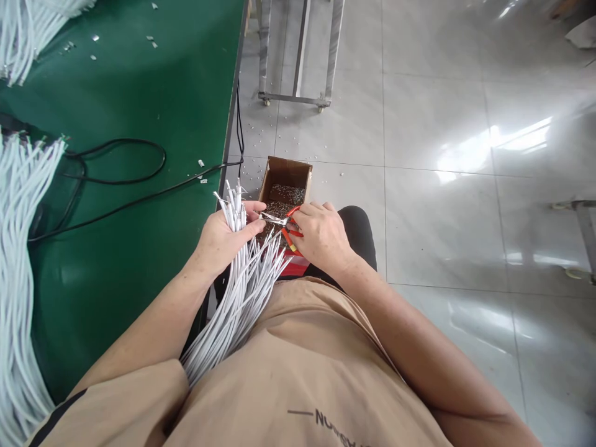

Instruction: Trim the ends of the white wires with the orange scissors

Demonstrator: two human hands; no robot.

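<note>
My left hand [223, 239] is closed around part of a bundle of white cables [237, 279], with several cut ends sticking up past the fingers. The rest of the bundle hangs over my lap, its ends fanned out toward the right. In my right hand [323, 236] is a pair of red-handled cutting pliers [278, 219], jaws pointing left to my left thumb and fingertips. Whether a wire lies between the jaws is too small to tell. Under both hands stands an open cardboard box [308, 180] with many small clippings inside.
On the left is a green table [186, 74] with more white cable bundles [18, 248], a looped black cord [135, 202] and white scraps. A metal frame on casters [293, 96] stands ahead on the tiled floor [428, 211], where small clippings lie scattered.
</note>
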